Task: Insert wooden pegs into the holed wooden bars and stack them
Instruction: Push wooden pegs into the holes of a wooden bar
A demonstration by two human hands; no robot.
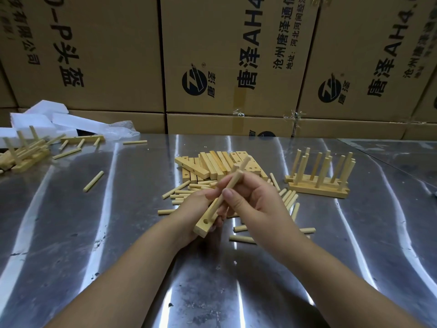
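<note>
My left hand [189, 209] grips a holed wooden bar [203, 225] above the metal table, its near end showing an empty hole. My right hand [250, 200] pinches a wooden peg [233, 183] that slants up from the bar; whether its lower end sits in a hole is hidden by my fingers. A second peg [236, 168] stands behind it. Loose pegs [179, 192] lie scattered under my hands. A pile of empty holed bars [212, 165] lies just beyond. Finished bars with upright pegs [319, 178] are stacked to the right.
The shiny metal table [118, 233] carries stray pegs [93, 181] at the left. More pegged bars [26, 152] lie at the far left beside white foam blocks [35, 119]. Cardboard boxes [224, 67] form a wall behind the table.
</note>
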